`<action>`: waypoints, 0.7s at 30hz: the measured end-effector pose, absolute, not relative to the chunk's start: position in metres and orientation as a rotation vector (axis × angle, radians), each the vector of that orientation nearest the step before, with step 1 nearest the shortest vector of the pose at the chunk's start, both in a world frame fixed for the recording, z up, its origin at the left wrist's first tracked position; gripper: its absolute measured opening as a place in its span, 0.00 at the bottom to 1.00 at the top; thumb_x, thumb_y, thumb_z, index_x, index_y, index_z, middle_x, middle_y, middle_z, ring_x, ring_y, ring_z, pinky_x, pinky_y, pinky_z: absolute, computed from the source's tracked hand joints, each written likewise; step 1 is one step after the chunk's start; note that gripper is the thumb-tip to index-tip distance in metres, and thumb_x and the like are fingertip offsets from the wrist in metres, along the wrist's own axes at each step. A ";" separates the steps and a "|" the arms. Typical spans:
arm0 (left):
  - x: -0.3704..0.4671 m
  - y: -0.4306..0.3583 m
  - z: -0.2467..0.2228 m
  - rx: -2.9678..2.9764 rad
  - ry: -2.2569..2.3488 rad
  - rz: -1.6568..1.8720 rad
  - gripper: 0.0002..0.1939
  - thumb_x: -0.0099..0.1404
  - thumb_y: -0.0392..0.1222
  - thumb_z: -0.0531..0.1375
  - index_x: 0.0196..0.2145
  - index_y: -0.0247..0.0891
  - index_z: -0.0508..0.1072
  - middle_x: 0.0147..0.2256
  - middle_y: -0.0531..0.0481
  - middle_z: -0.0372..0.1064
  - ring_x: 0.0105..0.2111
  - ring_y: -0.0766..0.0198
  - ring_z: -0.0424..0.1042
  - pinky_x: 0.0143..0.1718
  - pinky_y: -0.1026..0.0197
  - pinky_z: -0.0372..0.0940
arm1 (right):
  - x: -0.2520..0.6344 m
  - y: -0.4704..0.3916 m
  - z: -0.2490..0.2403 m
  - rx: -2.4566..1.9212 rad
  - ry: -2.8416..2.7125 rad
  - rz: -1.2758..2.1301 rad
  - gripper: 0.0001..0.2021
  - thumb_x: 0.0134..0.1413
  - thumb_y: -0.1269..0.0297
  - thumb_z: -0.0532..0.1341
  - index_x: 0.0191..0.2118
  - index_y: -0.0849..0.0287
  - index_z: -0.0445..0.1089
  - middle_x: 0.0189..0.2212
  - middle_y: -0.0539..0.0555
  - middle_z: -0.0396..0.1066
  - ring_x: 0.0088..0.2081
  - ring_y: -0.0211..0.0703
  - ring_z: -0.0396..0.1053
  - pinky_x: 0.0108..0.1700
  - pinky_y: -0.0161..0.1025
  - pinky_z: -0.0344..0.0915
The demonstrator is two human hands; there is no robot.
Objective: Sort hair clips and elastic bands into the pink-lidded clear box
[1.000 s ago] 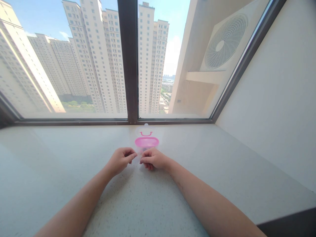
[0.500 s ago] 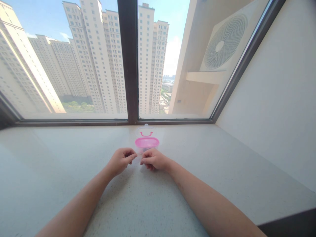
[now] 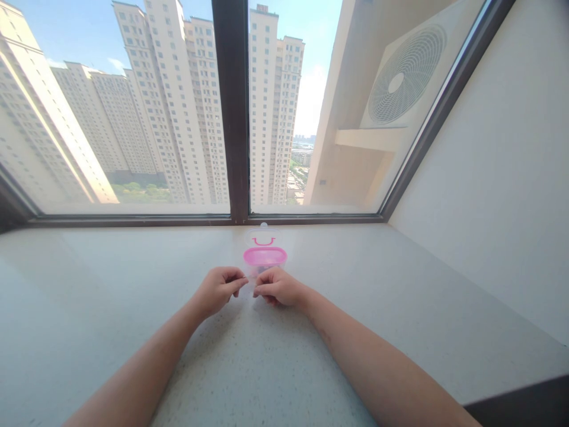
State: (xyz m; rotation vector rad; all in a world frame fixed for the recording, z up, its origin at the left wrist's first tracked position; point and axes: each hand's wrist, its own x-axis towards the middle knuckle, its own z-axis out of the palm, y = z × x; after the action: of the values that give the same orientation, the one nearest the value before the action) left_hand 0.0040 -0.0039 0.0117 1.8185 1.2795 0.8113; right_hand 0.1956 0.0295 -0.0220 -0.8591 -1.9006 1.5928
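Observation:
Just this side of a small plastic box (image 3: 265, 249), my left hand (image 3: 221, 289) and my right hand (image 3: 276, 287) face each other with a narrow gap between them. Thumb and fingers of the left hand are pinched; whatever is in the pinch is too small to name. The right hand is closed too, its fingers curled under, and what it may hold is hidden. The box has a pink rim and clear walls, with dark contents showing faintly. Its clear lid (image 3: 264, 235) with a pink handle stands raised behind it. My right hand covers part of the box's front.
The box stands on a pale speckled sill (image 3: 133, 284). Behind it runs the dark window frame (image 3: 240, 178), with tall buildings outside. A white wall (image 3: 498, 178) closes off the right side, and a dark edge (image 3: 528, 400) shows at the lower right.
Both hands stay almost where they were, with only a slight shift at the left fingertips toward the right. The box and its raised lid have not moved.

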 end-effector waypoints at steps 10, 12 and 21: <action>0.001 -0.002 0.009 1.836 1.274 0.796 0.15 0.58 0.47 0.56 0.23 0.34 0.73 0.17 0.54 0.64 0.17 0.69 0.58 0.20 0.67 0.53 | 0.195 0.030 -0.021 -0.839 -1.919 1.580 0.07 0.46 0.68 0.60 0.22 0.63 0.66 0.12 0.46 0.60 0.14 0.30 0.57 0.16 0.29 0.54; 0.002 -0.002 0.009 1.838 1.274 0.795 0.15 0.58 0.47 0.56 0.23 0.34 0.73 0.18 0.54 0.64 0.17 0.69 0.58 0.20 0.67 0.53 | 0.195 0.029 -0.020 -0.858 -1.912 1.574 0.07 0.47 0.68 0.60 0.22 0.63 0.67 0.13 0.46 0.60 0.14 0.30 0.57 0.16 0.29 0.54; 0.003 -0.004 0.011 1.842 1.280 0.802 0.16 0.59 0.49 0.56 0.23 0.34 0.73 0.18 0.54 0.65 0.16 0.70 0.58 0.19 0.67 0.53 | 0.195 0.027 -0.018 -0.901 -1.887 1.552 0.07 0.50 0.66 0.59 0.27 0.64 0.68 0.16 0.47 0.63 0.15 0.30 0.60 0.16 0.28 0.55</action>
State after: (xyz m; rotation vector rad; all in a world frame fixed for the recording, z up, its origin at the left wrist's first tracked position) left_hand 0.0033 -0.0042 0.0113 1.8423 1.2801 0.8016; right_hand 0.1946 0.0269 -0.0179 -0.9006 -1.8871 1.5522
